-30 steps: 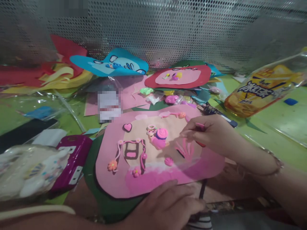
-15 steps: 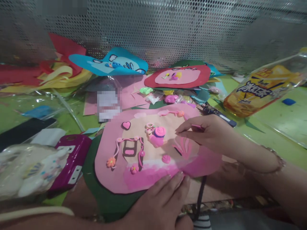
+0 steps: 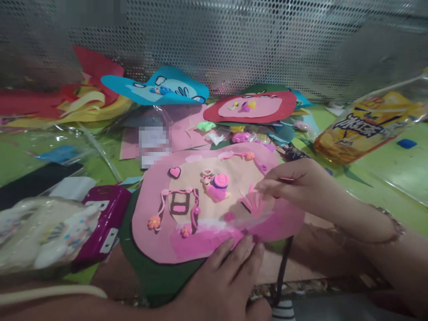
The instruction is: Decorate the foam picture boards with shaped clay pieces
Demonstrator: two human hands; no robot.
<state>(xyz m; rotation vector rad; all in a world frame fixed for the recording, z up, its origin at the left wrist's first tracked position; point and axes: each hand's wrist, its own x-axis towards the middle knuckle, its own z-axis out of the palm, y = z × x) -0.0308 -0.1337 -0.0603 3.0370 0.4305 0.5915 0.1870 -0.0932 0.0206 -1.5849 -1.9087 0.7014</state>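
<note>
A pink paper picture (image 3: 152,178) lies over a dark green sheet (image 3: 163,281), decorated with a clay snail (image 3: 219,188), small flowers and a window shape. Flat along its lower edge rests my left hand (image 3: 230,276), fingers stretched out. My right hand (image 3: 301,185) is closed in a pinch at the upper tips of a pink clay plant (image 3: 253,203), on the right of the picture. A thin pink stick-like piece (image 3: 287,179) shows between its fingers; its kind is unclear, and the fingertips are blurred.
Behind are a red paper picture (image 3: 214,115), a blue one (image 3: 133,91) and lumps of clay (image 3: 240,137). A drink bottle (image 3: 364,125) lies tilted at right. At left are a purple case (image 3: 110,214), a clear plastic bag (image 3: 43,232) and a dark phone-like slab (image 3: 36,185).
My right hand has moved slightly down and right, from above the clay plant to its upper tips. My left hand stays flat at the picture's lower edge.
</note>
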